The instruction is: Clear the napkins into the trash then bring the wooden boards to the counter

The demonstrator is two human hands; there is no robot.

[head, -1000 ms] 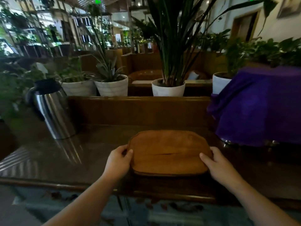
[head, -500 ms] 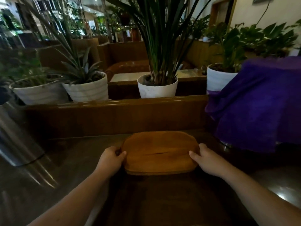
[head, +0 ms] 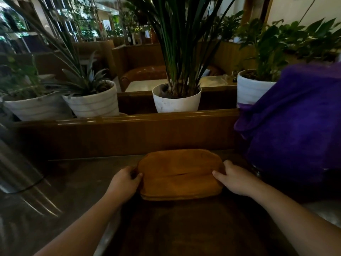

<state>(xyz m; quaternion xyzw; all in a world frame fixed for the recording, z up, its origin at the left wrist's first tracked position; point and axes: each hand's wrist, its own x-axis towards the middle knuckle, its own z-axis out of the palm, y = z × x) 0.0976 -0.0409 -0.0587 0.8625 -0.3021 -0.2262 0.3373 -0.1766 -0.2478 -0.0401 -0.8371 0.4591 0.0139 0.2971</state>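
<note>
A stack of rounded wooden boards [head: 180, 174] lies flat on the dark counter [head: 83, 183], close to its raised wooden back ledge. My left hand [head: 125, 183] grips the stack's left edge, thumb on top. My right hand [head: 234, 179] grips the right edge the same way. Two board edges show at the front of the stack. No napkins or trash bin are in sight.
A steel kettle [head: 16, 169] stands at the left of the counter. A purple cloth [head: 295, 126] covers something bulky at the right, just beside my right hand. White plant pots [head: 177, 101] line the wooden ledge [head: 129, 126] behind the boards.
The view has closed in on the counter and shifted right. Both hands have stayed on the boards' edges, and the boards have slid farther back toward the ledge.
</note>
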